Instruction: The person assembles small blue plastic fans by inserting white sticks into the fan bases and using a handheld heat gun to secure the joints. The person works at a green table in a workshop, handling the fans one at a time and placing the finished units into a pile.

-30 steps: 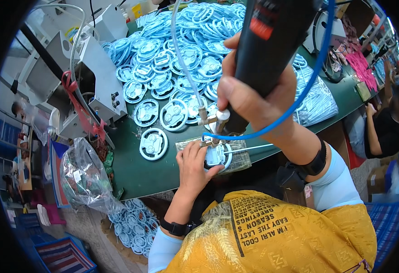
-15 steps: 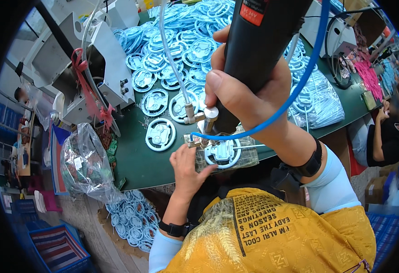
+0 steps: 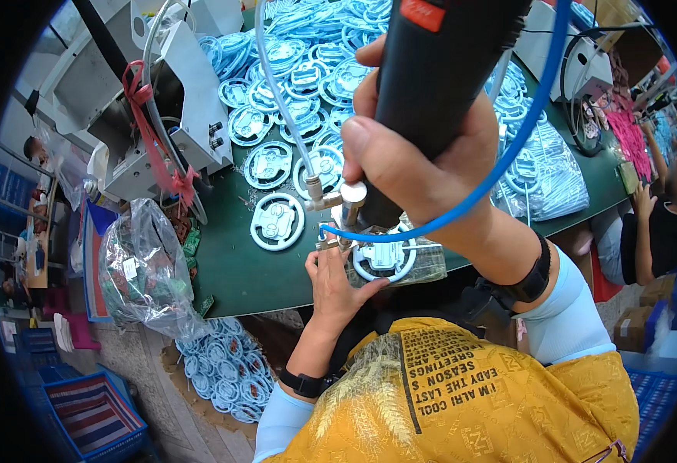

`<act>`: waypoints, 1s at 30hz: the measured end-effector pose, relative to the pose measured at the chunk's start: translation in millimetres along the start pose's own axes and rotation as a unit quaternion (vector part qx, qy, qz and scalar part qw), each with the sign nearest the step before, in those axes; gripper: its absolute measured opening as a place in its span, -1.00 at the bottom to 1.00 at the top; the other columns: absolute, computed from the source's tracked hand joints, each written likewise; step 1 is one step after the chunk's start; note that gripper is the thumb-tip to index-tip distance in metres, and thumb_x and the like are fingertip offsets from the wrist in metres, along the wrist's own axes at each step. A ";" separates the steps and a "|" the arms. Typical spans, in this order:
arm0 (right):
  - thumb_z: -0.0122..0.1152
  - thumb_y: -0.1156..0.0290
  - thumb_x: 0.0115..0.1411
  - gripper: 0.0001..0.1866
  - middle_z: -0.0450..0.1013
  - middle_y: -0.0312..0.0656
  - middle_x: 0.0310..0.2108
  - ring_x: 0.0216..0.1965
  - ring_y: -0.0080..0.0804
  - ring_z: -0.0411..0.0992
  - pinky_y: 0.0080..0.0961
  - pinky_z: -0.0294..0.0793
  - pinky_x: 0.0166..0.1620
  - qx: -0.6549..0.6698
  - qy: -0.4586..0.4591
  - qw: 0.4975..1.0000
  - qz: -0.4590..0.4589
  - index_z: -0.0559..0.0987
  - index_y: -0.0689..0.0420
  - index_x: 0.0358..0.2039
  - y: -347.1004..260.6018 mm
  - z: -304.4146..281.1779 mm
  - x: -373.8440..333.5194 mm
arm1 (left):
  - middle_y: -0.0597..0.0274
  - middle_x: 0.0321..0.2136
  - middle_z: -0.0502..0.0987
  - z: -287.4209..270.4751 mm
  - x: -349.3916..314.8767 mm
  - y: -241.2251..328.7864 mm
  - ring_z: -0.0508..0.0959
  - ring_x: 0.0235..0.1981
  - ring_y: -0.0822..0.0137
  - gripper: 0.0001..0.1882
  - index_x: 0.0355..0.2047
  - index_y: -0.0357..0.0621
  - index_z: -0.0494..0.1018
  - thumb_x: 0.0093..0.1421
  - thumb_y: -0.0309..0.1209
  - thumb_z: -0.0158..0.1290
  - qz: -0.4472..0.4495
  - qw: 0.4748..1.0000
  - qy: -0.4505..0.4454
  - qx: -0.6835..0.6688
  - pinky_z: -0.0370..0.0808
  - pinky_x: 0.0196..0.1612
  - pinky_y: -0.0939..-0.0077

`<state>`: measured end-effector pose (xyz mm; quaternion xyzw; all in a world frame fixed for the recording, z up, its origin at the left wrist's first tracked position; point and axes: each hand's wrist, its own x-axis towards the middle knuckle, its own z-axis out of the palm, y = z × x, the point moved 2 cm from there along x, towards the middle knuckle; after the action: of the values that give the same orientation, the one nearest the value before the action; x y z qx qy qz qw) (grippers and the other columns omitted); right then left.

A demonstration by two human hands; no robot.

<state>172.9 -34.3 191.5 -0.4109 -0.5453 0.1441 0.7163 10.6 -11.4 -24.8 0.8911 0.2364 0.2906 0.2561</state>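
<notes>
My right hand [image 3: 423,174] is wrapped round a thick black powered screwdriver [image 3: 443,81], tilted over the bench. At its lower end are metal fittings [image 3: 352,202], joined by a blue hose [image 3: 500,166] and a clear tube [image 3: 270,85]. Beneath lies a light-blue toy steering wheel [image 3: 385,256] on a tape-wrapped pad [image 3: 431,266] at the bench's near edge. My left hand [image 3: 334,289] holds that wheel at its left side, thumb along the near rim, fingertips up by the fittings. The screwdriver and hose hide the tool's tip and part of the wheel.
Loose wheels [image 3: 277,221] lie left of the pad, before a large heap [image 3: 308,69] on the green bench [image 3: 238,270]. A grey machine [image 3: 176,100] stands left, near a clear plastic bag [image 3: 142,262]. Bagged wheels [image 3: 555,174] lie right; a person [image 3: 670,224] sits beyond.
The view has shifted slightly. My left fingers have moved in closer to the fittings, and the thumb lies further along the wheel's near rim. My right hand keeps its grip.
</notes>
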 end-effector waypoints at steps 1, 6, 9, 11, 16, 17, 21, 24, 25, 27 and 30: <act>0.16 0.65 0.11 -0.55 0.41 -0.22 -0.46 -0.53 -0.53 0.47 -0.56 0.50 -0.43 -0.019 -0.006 1.000 -0.006 0.32 0.29 0.03 1.5 2.2 -0.2 | 0.05 -0.13 0.38 1.0 -1.8 -1.2 0.25 -0.02 -0.05 -0.12 -0.04 -0.35 0.35 -0.32 -0.17 0.52 -0.007 1.000 -0.002 -0.004 0.22 0.09 0.11; 0.20 0.65 0.07 -0.58 0.41 -0.27 -0.46 -0.51 -0.60 0.44 -0.62 0.46 -0.42 -0.054 0.006 0.998 0.014 0.35 0.28 -0.04 15.0 9.6 -5.6 | 0.05 -0.22 0.51 -1.5 2.1 2.2 0.43 -0.13 0.07 -0.14 -0.07 -0.25 0.26 -0.25 -0.10 0.49 -0.005 1.000 0.000 -0.014 0.17 0.05 0.01; 0.23 0.64 0.03 -0.60 0.43 -0.28 -0.43 -0.47 -0.64 0.41 -0.62 0.43 -0.40 -0.068 -0.007 0.998 -0.006 0.39 0.28 -0.09 19.9 12.1 -8.5 | 0.07 -0.23 0.50 -0.4 1.6 1.1 0.42 -0.13 0.08 -0.14 -0.07 -0.24 0.27 -0.26 -0.09 0.49 -0.007 1.000 0.000 0.000 0.18 0.05 0.02; 0.30 0.53 -0.03 -0.56 0.43 -0.27 -0.47 -0.53 -0.60 0.37 -0.62 0.39 -0.42 -0.049 0.017 0.999 0.005 0.39 0.20 -0.11 24.3 18.0 -8.9 | 0.08 -0.25 0.50 -1.4 5.2 2.7 0.42 -0.13 0.08 -0.14 -0.07 -0.24 0.27 -0.27 -0.09 0.49 0.002 1.000 0.007 0.007 0.18 0.05 0.01; 0.32 0.51 -0.03 -0.54 0.43 -0.30 -0.44 -0.52 -0.60 0.36 -0.62 0.37 -0.44 -0.018 0.055 0.995 0.078 0.42 0.18 -0.08 19.2 11.7 -3.3 | 0.08 -0.26 0.50 -6.1 6.2 1.4 0.43 -0.14 0.07 -0.32 -0.05 -0.25 0.36 -0.09 -0.19 0.40 -0.010 0.999 0.012 -0.028 0.19 0.05 0.04; 0.31 0.51 -0.02 -0.53 0.40 -0.34 -0.48 -0.55 -0.62 0.34 -0.63 0.34 -0.46 0.044 0.065 0.995 0.067 0.43 0.18 -0.05 15.9 9.5 -1.5 | 0.09 -0.26 0.51 -6.5 7.5 0.7 0.44 -0.15 0.06 -0.40 -0.06 -0.25 0.39 -0.03 -0.23 0.37 -0.013 0.999 0.018 -0.035 0.19 0.05 0.05; 0.18 0.58 0.13 -0.60 0.41 -0.20 -0.43 -0.53 -0.45 0.49 -0.52 0.51 -0.44 0.070 0.064 0.995 0.025 0.36 0.29 -0.01 -12.6 -4.5 10.5 | 0.17 -0.30 0.56 -7.4 20.8 -5.3 0.47 -0.10 0.07 -0.88 -0.29 -0.16 0.55 0.15 -0.44 0.16 -0.028 0.997 0.041 -0.061 0.19 0.05 0.11; 0.17 0.62 0.11 -0.55 0.39 -0.18 -0.46 -0.52 -0.42 0.48 -0.48 0.51 -0.42 0.112 0.100 0.985 0.086 0.30 0.34 0.01 -36.8 -5.0 14.2 | 0.17 -0.28 0.59 -18.2 24.2 -6.0 0.46 -0.02 0.06 -0.88 -0.29 -0.16 0.56 0.16 -0.43 0.15 0.027 0.998 0.058 0.023 0.19 0.06 0.11; 0.17 0.63 0.11 -0.55 0.39 -0.18 -0.46 -0.52 -0.42 0.47 -0.48 0.51 -0.42 0.105 0.110 0.983 0.102 0.29 0.35 0.02 -47.2 -4.2 14.4 | 0.14 -0.20 0.58 -16.4 20.9 -15.1 0.45 0.03 0.06 -0.81 -0.28 -0.18 0.56 0.11 -0.39 0.21 0.015 0.998 0.044 0.035 0.17 0.08 0.12; 0.17 0.63 0.11 -0.54 0.39 -0.19 -0.47 -0.51 -0.44 0.47 -0.49 0.50 -0.42 0.064 0.131 0.980 0.134 0.29 0.36 0.02 -58.9 -0.1 12.9 | 0.13 -0.12 0.56 -21.9 17.7 -12.7 0.43 0.05 0.06 -0.69 -0.22 -0.19 0.54 0.05 -0.32 0.27 0.011 0.999 0.029 0.022 0.16 0.10 0.12; 0.20 0.63 0.10 -0.54 0.41 -0.22 -0.48 -0.51 -0.50 0.47 -0.50 0.49 -0.41 -0.023 0.056 0.993 0.100 0.30 0.35 0.01 -32.6 -16.8 8.6 | 0.11 0.03 0.48 -20.5 11.9 -0.2 0.38 0.12 0.07 -0.31 -0.02 -0.20 0.44 -0.13 -0.14 0.40 0.016 1.000 -0.013 0.004 0.14 0.13 0.10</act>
<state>183.3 -56.1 220.4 -0.4873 -0.4633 0.1792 0.7182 6.0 2.1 -5.9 0.8998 0.2194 0.2819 0.2506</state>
